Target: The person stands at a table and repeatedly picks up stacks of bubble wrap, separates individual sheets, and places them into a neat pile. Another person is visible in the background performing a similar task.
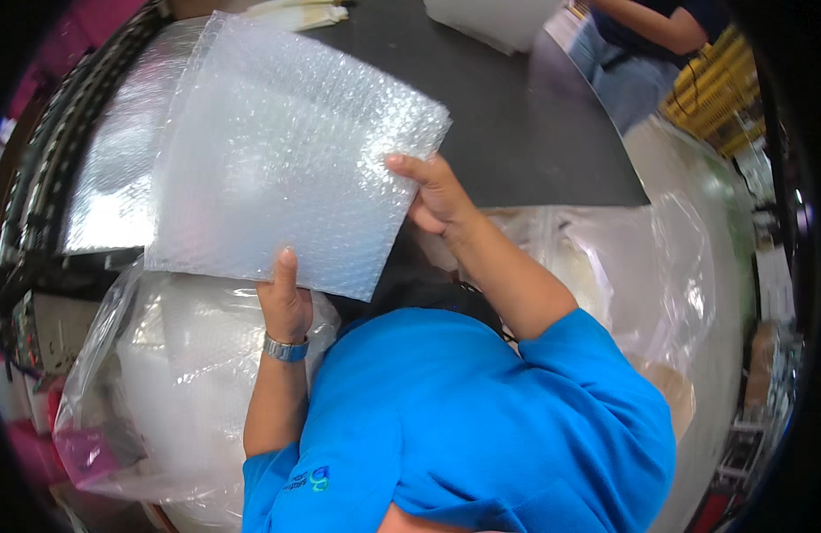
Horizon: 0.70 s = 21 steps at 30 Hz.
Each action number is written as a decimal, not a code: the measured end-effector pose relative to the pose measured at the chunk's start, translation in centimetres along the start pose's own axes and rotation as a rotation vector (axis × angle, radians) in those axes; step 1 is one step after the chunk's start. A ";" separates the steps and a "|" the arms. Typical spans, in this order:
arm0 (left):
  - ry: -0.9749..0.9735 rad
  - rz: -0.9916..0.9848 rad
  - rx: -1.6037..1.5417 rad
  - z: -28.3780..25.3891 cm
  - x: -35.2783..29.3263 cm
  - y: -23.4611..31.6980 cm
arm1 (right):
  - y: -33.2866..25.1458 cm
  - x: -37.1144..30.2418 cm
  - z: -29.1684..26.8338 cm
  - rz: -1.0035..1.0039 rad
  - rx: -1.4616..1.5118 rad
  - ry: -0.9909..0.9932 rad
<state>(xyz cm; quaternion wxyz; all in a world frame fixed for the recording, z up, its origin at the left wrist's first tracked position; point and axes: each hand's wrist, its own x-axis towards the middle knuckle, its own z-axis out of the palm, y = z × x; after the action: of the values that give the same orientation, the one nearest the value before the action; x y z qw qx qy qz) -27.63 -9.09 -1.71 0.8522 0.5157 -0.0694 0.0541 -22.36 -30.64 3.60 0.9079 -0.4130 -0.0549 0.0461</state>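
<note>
A square stack of clear bubble wrap sheets or bags (286,160) is held up, tilted, over the dark table's near left part. My left hand (286,302) grips its lower edge, the thumb lying on top and the other fingers hidden beneath. At the right edge my right hand (437,195) pinches it, thumb on the upper face and fingers curled under. I cannot tell how many layers there are. A metal watch (286,348) is on my left wrist.
A dark table (535,133) stretches ahead. Shiny silver sheeting (117,169) lies at the left. Large clear plastic bags (179,382) stand at both sides of me. Across the table a person (641,53) is near a white bundle (495,22). Yellow crates (717,89) stand behind.
</note>
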 end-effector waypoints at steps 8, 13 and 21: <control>-0.234 -0.065 0.055 0.3 1.4 1.2 | -16.1 -19.1 -22.3 -0.249 -0.242 0.279; -0.079 -0.119 0.099 -2.0 3.4 1.5 | -16.1 -40.5 -33.4 0.120 -0.424 1.158; 0.055 -0.089 0.253 -2.0 5.4 2.2 | -9.7 -50.1 -40.7 1.075 -1.364 1.515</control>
<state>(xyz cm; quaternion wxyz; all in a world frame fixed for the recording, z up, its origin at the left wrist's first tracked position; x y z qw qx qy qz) -22.58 -6.17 0.22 0.7835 0.6200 -0.0159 0.0386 -65.94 -73.76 -18.74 0.1591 -0.7098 0.6741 0.1280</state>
